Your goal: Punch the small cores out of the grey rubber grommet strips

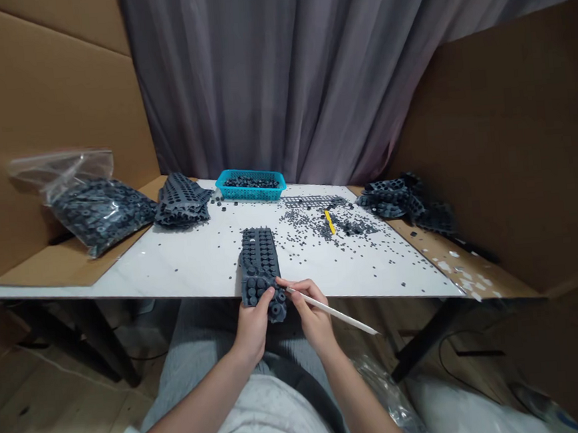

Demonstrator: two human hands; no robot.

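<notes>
A dark grey rubbery sheet (259,252) with rows of round studs lies partly on the white table, its near end over the front edge. My left hand (253,323) grips that near end, thumb on top. In my right hand (314,311) is a thin white stick (350,319), held like a pen. The stick's tip meets the right side of the sheet's near end, close to my left thumb. Whatever lies under the tip is too small to make out.
A teal basket (252,193) of dark pieces stands at the back. Stacked sheets (180,201) and a filled plastic bag (101,211) lie left. Small dark bits, a yellow strip (330,222) and a perforated sheet (312,201) lie right of centre; more dark sheets (392,198) lie far right.
</notes>
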